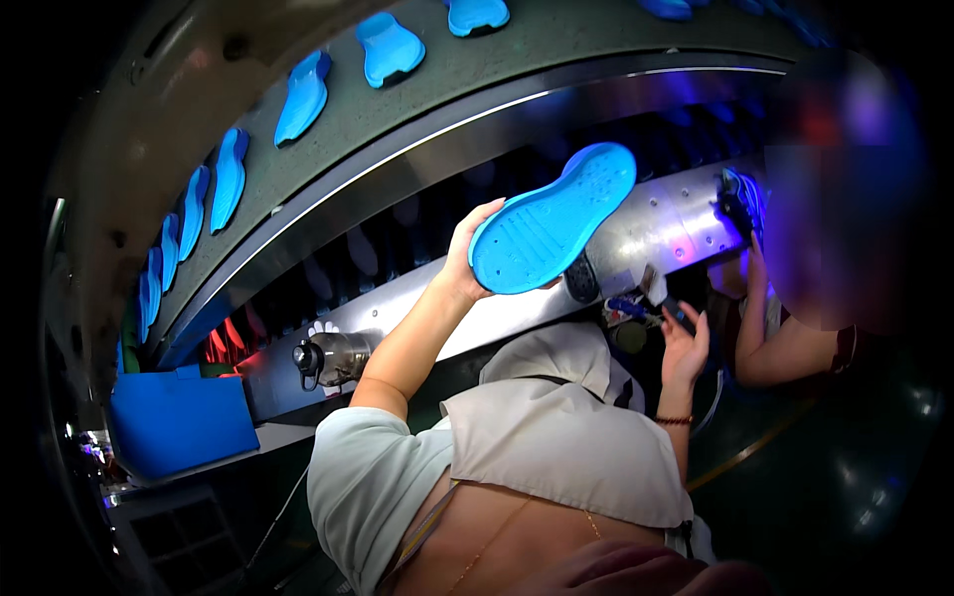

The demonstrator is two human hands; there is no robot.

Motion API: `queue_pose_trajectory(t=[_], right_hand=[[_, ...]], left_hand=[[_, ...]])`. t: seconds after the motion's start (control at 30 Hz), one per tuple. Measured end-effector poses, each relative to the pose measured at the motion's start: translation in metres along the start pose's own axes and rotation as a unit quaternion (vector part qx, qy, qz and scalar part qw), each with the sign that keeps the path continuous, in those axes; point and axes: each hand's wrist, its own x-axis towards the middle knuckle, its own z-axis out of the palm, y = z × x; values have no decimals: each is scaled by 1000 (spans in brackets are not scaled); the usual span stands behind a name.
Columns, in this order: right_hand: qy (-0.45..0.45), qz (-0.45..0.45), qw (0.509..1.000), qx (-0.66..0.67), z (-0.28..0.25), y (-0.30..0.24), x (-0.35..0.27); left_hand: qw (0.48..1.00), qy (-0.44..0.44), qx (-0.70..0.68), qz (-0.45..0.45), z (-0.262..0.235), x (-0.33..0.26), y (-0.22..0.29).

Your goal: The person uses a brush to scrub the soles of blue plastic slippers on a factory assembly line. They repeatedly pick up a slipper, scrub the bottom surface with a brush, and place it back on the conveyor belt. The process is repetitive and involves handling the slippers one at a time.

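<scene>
Your left hand [467, 260] grips a blue shoe sole [553, 221], raised tread-up in front of the steel housing [656, 230]. Your right hand [686, 348] is open and empty beside small tools [632, 310]. This sole looks mid-handling and is not set down. More blue soles [390, 47] line the far belt [447, 99]. A plain blue bin [179, 425] sits near left, with no label showing.

Matt blue rubbery shoe sole [552, 221]

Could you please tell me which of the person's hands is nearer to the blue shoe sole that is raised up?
The left. The left hand grips the blue shoe sole at its lower end. The right hand is open, apart from it, lower and to its right.
</scene>
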Motion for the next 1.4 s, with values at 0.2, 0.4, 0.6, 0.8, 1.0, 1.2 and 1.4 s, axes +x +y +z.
queue_pose_trajectory(t=[0.2, 0.4, 0.6, 0.8, 1.0, 1.2, 1.4], right_hand=[[49, 66, 996, 20, -28, 4, -5], [-4, 86, 995, 41, -19, -15, 3], [4, 102, 993, 57, -43, -24, 6], [-60, 154, 986, 38, -44, -29, 22], [-124, 172, 976, 50, -23, -33, 41], [-91, 158, 981, 73, -36, -33, 46], [-36, 169, 982, 75, -54, -33, 47]], left_hand=[[964, -109, 8, 241, 88, 75, 34], [906, -188, -96, 368, 112, 246, 152], [951, -20, -66, 300, 121, 281, 129], [933, -12, 147, 329, 138, 254, 111], [494, 170, 740, 424, 145, 288, 95], [164, 194, 842, 477, 180, 390, 96], [238, 339, 866, 280, 178, 443, 151]])
